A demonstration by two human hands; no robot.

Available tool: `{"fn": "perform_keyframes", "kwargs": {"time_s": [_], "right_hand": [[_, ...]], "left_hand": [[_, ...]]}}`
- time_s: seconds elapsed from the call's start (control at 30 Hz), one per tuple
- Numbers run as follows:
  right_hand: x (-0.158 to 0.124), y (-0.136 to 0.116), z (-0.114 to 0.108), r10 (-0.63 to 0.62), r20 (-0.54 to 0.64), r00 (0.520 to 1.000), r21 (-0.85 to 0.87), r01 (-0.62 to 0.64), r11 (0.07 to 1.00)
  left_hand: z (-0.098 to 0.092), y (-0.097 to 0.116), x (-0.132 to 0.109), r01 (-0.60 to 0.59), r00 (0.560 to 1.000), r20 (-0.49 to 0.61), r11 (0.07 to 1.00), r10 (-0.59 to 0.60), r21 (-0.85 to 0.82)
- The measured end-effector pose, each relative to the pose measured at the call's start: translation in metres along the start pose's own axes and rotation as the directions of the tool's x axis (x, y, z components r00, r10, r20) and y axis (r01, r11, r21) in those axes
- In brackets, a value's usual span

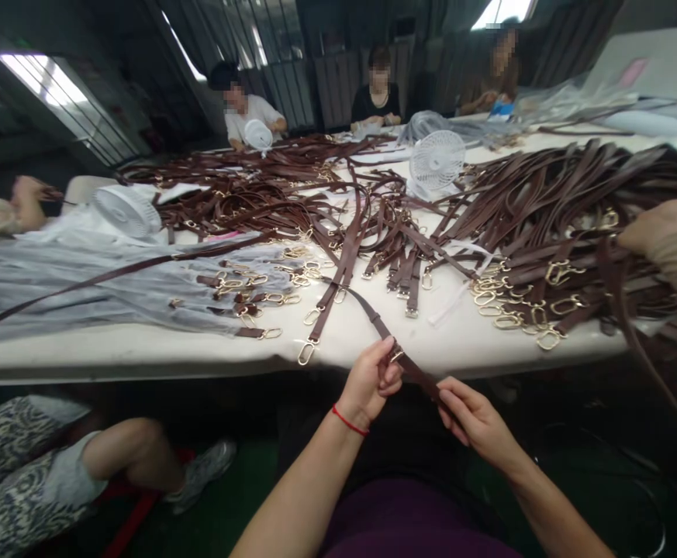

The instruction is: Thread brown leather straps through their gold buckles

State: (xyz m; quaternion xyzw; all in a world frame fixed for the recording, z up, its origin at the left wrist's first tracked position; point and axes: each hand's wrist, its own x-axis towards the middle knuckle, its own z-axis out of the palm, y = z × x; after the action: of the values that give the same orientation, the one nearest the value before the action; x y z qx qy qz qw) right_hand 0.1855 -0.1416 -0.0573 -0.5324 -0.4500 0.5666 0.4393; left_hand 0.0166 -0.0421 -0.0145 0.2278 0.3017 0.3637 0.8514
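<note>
A brown leather strap (374, 319) runs from the table top down over the front edge to my two hands. My left hand (370, 380), with a red cord at the wrist, pinches the strap beside its gold buckle (396, 353). Lower and to the right, my right hand (471, 415) grips the same strap between thumb and fingers. The strap's far end lies among other straps near the table's middle. Just beyond my hands, two straps with gold snap hooks (306, 353) reach toward the edge.
The white table (361, 353) bears heaps of brown straps (524, 194). Plastic-wrapped straps (111, 287) lie at left. White fans (436, 159) stand among them. Several co-workers sit around; a co-worker's hand (661, 225) is at right and a seated person's leg (134, 453) at lower left.
</note>
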Motion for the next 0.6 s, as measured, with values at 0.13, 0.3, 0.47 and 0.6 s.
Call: {"fn": "perform_keyframes", "kwargs": {"time_s": [0.13, 0.3, 0.47, 0.6], "right_hand": [[0.007, -0.005, 0.005, -0.059, -0.028, 0.998, -0.004, 0.059, 0.998], [0.02, -0.009, 0.008, -0.11, -0.022, 0.994, 0.032, 0.111, 0.993], [0.033, -0.023, 0.023, -0.115, 0.045, 0.992, 0.117, 0.109, 0.987], [0.035, -0.038, 0.022, -0.161, 0.069, 0.985, 0.079, 0.155, 0.985]], "left_hand": [[0.003, 0.005, 0.0, 0.054, 0.998, 0.034, 0.992, -0.051, -0.113], [0.005, 0.001, 0.0, 0.128, 0.991, 0.061, 0.965, -0.117, -0.231], [0.005, -0.019, 0.003, 0.167, 0.985, -0.002, 0.956, -0.173, -0.241], [0.004, -0.002, 0.002, 0.092, 0.994, -0.041, 0.971, -0.104, -0.222]]}}
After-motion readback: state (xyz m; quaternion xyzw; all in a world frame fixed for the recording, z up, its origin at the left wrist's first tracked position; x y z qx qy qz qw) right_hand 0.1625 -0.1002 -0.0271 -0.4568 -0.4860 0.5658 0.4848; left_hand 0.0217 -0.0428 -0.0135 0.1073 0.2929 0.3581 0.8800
